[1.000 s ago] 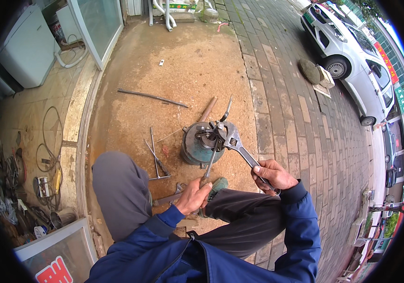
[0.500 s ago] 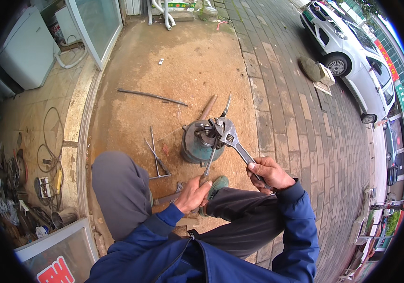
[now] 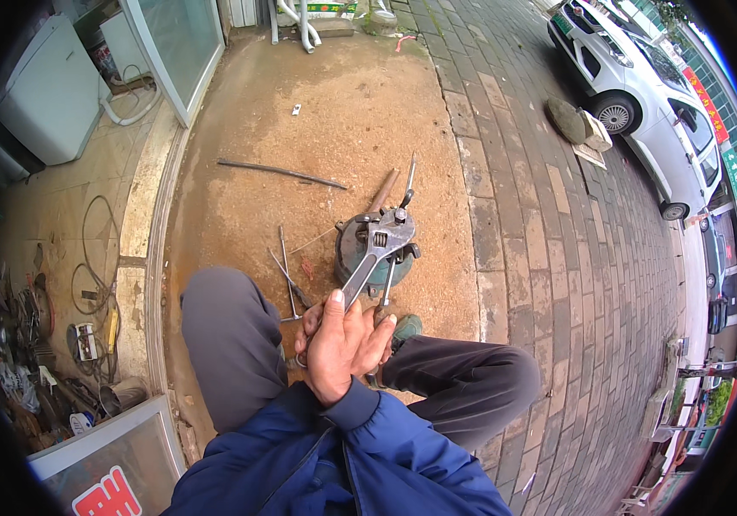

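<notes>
A green round metal casing (image 3: 353, 249) with a shaft and fittings on top stands on the ground between my feet. My right hand (image 3: 331, 351) is closed round the handle of an adjustable wrench (image 3: 368, 265), thumb along it. The wrench's jaws sit at the fittings above the casing. Crossed behind the right hand and partly hidden by it, my left hand (image 3: 373, 346) grips the handle of a metal rod (image 3: 388, 277). That rod runs up beside the wrench head. A wooden handle (image 3: 383, 191) sticks out past the casing's far side.
Thin metal rods (image 3: 286, 267) lie left of the casing, and a long dark bar (image 3: 282, 174) lies farther off. My knees flank the work. Tools and cables (image 3: 85, 344) lie inside the doorway at left. Brick paving (image 3: 549, 284) and a parked white car (image 3: 643, 95) are at right.
My right hand has swung the wrench handle from right to left, across my left hand. The left hand has shifted slightly right with the rod and is now partly covered.
</notes>
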Action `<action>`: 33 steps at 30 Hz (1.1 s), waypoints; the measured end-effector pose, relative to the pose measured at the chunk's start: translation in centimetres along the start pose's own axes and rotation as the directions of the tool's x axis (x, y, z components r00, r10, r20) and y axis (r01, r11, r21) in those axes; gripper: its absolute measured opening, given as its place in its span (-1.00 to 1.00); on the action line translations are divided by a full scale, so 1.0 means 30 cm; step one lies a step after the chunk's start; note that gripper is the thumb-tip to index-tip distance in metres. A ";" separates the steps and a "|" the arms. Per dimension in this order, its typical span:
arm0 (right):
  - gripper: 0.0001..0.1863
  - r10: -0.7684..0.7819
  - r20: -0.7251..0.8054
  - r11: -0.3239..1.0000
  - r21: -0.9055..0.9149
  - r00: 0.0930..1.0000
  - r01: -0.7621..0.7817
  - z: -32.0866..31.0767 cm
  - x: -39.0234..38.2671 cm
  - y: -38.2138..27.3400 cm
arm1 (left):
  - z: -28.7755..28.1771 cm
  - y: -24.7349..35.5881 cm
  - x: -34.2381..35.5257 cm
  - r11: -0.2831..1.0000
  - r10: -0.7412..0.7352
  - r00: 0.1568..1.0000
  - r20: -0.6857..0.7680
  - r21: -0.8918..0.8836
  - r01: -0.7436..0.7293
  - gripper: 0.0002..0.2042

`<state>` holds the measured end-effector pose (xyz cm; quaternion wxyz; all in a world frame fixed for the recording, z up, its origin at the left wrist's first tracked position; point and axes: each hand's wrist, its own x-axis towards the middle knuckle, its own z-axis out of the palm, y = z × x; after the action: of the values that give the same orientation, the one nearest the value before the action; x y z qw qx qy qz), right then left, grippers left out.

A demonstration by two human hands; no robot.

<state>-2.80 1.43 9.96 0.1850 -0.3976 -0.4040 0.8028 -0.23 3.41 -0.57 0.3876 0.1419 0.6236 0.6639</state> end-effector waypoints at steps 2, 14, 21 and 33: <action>-0.74 0.000 -0.012 1.000 -0.021 1.000 0.000 0.010 0.009 -0.002 | -0.009 0.001 0.013 1.000 -0.029 1.000 0.000 0.005 0.029 -0.70; -0.70 0.040 0.212 0.998 -0.064 0.976 -0.027 -0.296 -0.099 -0.097 | -0.066 -0.061 0.061 0.991 0.123 0.986 0.113 0.037 -0.128 -0.76; -0.64 0.365 0.374 0.843 -0.521 0.853 -0.132 -0.593 0.120 -0.492 | -0.062 0.020 0.024 0.959 -0.184 0.976 0.116 -0.195 0.204 -0.79; -0.63 0.534 0.438 0.711 -0.695 0.723 -0.104 -0.642 0.374 -0.667 | -0.074 0.017 0.034 0.959 -0.187 0.973 0.138 -0.189 0.212 -0.78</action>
<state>5.00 30.13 13.51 -0.2503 -0.2211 -0.6036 0.7240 -2.57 2.57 -0.81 0.5015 0.0774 0.5398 0.6717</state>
